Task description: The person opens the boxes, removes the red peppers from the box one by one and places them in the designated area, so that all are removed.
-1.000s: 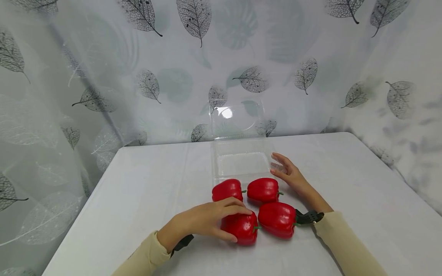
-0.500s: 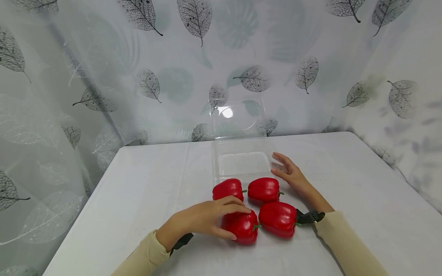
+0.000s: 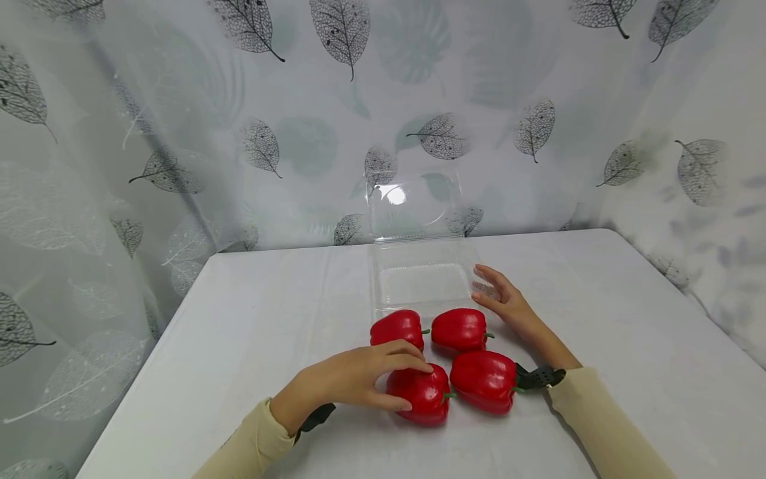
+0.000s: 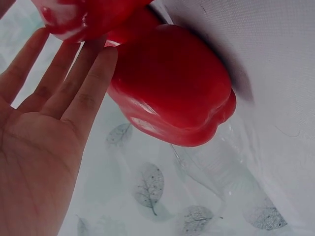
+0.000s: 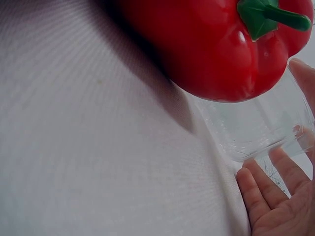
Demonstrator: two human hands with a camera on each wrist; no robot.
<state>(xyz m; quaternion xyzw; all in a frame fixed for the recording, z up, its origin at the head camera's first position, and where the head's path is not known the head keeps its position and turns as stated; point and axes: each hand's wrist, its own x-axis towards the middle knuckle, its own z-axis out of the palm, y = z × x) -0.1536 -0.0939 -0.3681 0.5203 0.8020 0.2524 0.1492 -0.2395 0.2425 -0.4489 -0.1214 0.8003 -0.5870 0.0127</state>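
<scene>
My left hand [image 3: 359,376] is at the near-left red bell pepper [image 3: 426,398], fingers over its top and thumb at its near side. The left wrist view shows these fingers [image 4: 81,101] nearly straight, tips against or close to a pepper; contact is hard to judge. Relaxed and lightly bent, my right hand [image 3: 509,306] stands beside the right wall of a clear plastic clamshell box [image 3: 378,283]. Whether its fingertips touch that wall, I cannot tell. Three other peppers lie close by: near right [image 3: 486,382], far right [image 3: 459,329] and far left [image 3: 396,327].
The box's lid [image 3: 413,206] stands raised at the back, against a leaf-patterned curtain [image 3: 311,140]. A white cloth covers the table [image 3: 281,299]. Black straps [image 3: 540,377] circle both wrists, and the right one is close to the near-right pepper's green stem.
My left fingers have drawn back very slightly from the near-left pepper. The right hand, box and peppers keep their places; the whole head view has shifted a little.
</scene>
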